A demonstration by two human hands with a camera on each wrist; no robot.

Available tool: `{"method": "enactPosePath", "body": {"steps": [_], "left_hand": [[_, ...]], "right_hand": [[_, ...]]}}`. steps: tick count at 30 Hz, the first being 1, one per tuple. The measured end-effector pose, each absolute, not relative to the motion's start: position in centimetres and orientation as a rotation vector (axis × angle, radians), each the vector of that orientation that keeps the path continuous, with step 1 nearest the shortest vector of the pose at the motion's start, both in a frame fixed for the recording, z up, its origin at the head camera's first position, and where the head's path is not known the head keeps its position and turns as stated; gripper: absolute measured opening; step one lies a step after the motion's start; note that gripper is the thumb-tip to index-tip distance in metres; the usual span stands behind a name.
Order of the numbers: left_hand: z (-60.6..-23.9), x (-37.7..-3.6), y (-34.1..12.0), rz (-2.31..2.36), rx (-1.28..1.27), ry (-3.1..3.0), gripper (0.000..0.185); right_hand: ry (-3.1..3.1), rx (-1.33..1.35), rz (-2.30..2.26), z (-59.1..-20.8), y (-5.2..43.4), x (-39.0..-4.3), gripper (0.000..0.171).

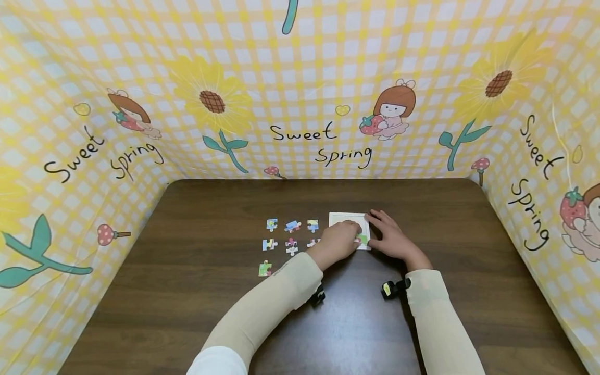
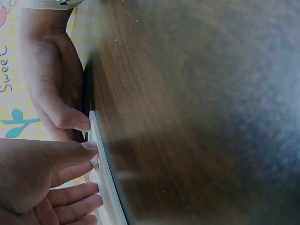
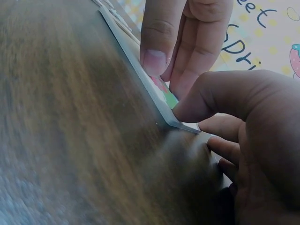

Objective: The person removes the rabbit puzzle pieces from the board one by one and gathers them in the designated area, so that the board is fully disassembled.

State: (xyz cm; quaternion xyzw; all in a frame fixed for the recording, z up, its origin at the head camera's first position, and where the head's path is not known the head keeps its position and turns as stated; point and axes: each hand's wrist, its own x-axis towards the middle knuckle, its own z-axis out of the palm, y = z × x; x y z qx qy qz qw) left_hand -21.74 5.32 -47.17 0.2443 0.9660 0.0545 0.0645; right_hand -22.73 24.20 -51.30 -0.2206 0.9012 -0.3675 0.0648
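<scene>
A white puzzle tray (image 1: 347, 214) lies on the table, partly hidden beneath my left hand (image 1: 338, 239). That hand reaches over it, and the left wrist view shows its thumb and forefinger pinching a small puzzle piece (image 2: 96, 164) low over the tray. At the tray's lower right corner sits a green and red piece (image 3: 169, 99). My right hand (image 1: 394, 238) rests along the tray's right side, fingers spread. In the right wrist view its thumb (image 3: 190, 105) touches the tray's near corner, while the other fingers lie along the outer edge.
Left of the tray, several loose jigsaw pieces (image 1: 291, 245) lie in rough rows on the brown wooden table (image 1: 211, 291). A green piece (image 1: 265, 269) lies nearest me, close to my left sleeve. Yellow checked cloth (image 1: 300, 104) walls the table at the back and sides.
</scene>
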Motion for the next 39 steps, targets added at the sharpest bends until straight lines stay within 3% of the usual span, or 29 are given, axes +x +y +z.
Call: {"method": "enactPosePath", "body": {"steps": [7,16,39], "left_hand": [[-47.40,-21.88,5.34,0.182,0.719,2.924,0.034],[-46.90,-22.22,5.17,0.295,0.794,2.979,0.021],[-47.05,-22.36,5.13,0.244,0.782,2.965,0.020]], "right_hand": [[2.720,-0.652,-1.106,-51.16,24.17,-22.66,0.069],[2.729,-0.661,-1.101,-51.01,24.21,-22.71,0.069],[2.721,-0.663,-1.109,-51.44,24.27,-22.81,0.069]]}}
